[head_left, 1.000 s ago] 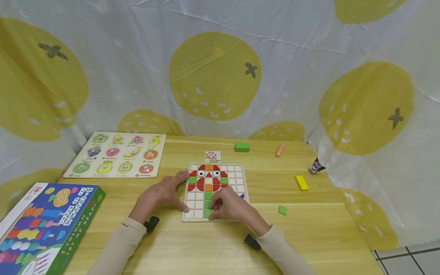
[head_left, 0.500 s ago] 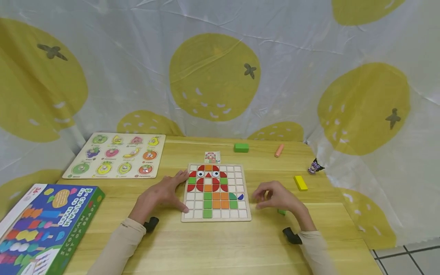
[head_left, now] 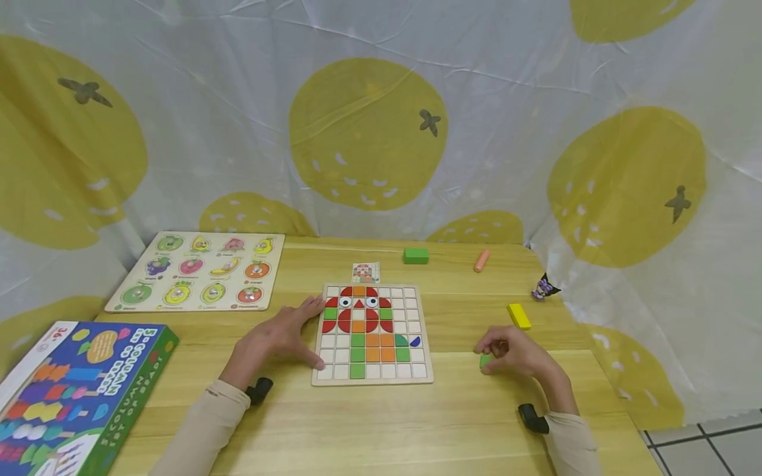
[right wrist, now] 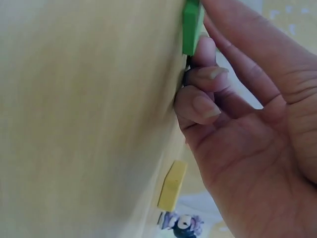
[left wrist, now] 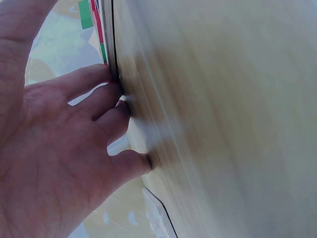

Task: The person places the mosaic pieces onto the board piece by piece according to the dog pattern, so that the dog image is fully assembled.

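Observation:
A wooden grid board [head_left: 372, 381] lies in the middle of the head view, partly filled with red, orange and green tiles. Along its left side rests my left hand [head_left: 276, 340], thumb and fingers spread against the edge. My right hand [head_left: 520, 350], off to the right of the board, pinches a small green square tile [head_left: 485, 361] at the table surface. In the right wrist view that green tile [right wrist: 192, 29] sits between thumb and fingertips, the other fingers curled. A blue half-round piece [head_left: 415, 342] lies tilted on the board's right side.
A small pattern card [head_left: 366, 272] lies behind the board. Further back are a green block [head_left: 415, 256] and an orange stick [head_left: 481, 260]. Near my right hand are a yellow block [head_left: 519, 317] and a figurine [head_left: 544, 288]. A fruit puzzle [head_left: 226, 281] and toy box [head_left: 163, 360] occupy the left.
My right hand has left the board's lower middle, moved right and taken hold of the green tile on the table. A green tile now shows in the bottom row. My left hand stays put.

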Available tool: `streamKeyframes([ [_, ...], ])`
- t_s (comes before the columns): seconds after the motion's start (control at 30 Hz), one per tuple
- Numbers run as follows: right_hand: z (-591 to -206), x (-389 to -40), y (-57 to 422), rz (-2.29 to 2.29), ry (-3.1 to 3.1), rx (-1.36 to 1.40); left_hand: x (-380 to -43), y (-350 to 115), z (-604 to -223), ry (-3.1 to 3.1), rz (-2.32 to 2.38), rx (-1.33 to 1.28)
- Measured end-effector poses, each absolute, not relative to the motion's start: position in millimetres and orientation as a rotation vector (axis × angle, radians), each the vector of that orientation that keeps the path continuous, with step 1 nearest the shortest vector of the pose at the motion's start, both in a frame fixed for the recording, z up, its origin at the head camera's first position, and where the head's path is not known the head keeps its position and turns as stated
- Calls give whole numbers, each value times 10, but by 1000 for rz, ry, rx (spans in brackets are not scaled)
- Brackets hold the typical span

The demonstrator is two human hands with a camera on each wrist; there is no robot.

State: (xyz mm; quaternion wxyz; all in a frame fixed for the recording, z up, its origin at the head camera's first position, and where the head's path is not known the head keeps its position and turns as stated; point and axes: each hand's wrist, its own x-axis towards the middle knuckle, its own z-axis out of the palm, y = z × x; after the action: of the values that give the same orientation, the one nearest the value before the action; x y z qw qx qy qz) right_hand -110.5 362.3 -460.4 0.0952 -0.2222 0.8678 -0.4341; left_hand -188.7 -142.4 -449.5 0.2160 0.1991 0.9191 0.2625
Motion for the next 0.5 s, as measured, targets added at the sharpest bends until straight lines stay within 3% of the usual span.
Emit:
streamKeyframes([
  [0.5,-4598,-1123,3557,-1156,2700,-367,-1850,-1408,-4468,2548,730,544],
])
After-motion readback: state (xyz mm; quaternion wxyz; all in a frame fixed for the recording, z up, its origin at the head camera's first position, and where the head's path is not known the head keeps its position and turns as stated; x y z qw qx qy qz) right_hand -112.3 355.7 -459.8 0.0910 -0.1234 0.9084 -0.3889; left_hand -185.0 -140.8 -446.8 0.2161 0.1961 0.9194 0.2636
